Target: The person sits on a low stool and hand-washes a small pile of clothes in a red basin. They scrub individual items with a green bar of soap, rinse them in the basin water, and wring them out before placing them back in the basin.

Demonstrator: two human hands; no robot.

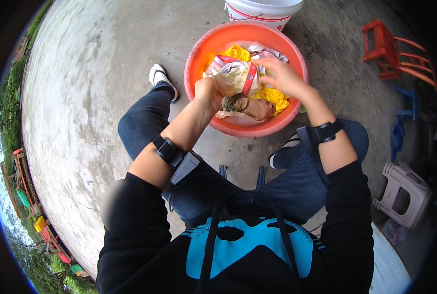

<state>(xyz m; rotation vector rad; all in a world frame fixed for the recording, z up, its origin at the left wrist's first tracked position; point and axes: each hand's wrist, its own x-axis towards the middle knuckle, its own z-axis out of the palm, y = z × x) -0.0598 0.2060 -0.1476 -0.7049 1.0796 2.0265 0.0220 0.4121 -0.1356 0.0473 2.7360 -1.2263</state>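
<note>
A round orange plastic basin (203,117) stands on the concrete floor between my feet, with wet-looking clothes in it. At its left side my left hand (210,91) is closed on a pale cream garment (234,78) that has a red-and-white waistband. My right hand (277,75), blurred, is over the right part of the clothes with its fingers apart. Yellow cloth (273,97) lies below and right of the cream garment, and a brown cloth (257,108) lies nearest me. Whitish patterned cloth (268,51) is at the far side.
A white plastic bucket (264,11) with a wire handle stands just beyond the basin. To the right are a red chair (387,49), a blue stool (408,104) and a grey plastic stool (404,194). Greenery (11,99) borders the concrete at left.
</note>
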